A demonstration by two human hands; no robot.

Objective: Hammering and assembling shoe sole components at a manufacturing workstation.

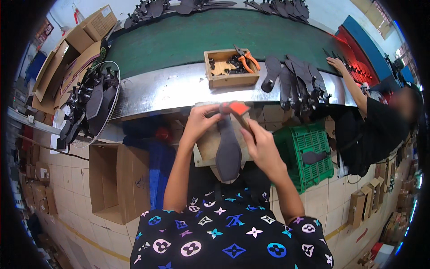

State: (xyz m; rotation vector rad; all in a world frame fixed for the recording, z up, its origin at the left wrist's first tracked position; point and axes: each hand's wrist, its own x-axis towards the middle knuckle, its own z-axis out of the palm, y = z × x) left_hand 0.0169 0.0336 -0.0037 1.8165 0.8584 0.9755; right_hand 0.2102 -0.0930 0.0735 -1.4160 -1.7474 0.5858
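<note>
A dark grey shoe sole (pixel 229 154) lies lengthwise over a small worktop (pixel 207 145) in front of me, its broad end toward my body. My left hand (pixel 200 120) is closed at the narrow far end of the sole, thumb and fingers pinched together. My right hand (pixel 263 145) grips the handle of a hammer (pixel 236 108) with an orange-red head. That head is slightly blurred and sits over the sole's far end, beside my left fingertips. It hides what lies right under it.
Beyond, on the metal ledge, stands a wooden box (pixel 233 81) with small black parts and orange-handled pliers (pixel 249 61). Heeled soles (pixel 299 80) lie to its right. A wire basket (pixel 117 83), cardboard box (pixel 118 179) and green crate (pixel 304 152) flank me. A co-worker (pixel 376 121) reaches over the green belt (pixel 188 38).
</note>
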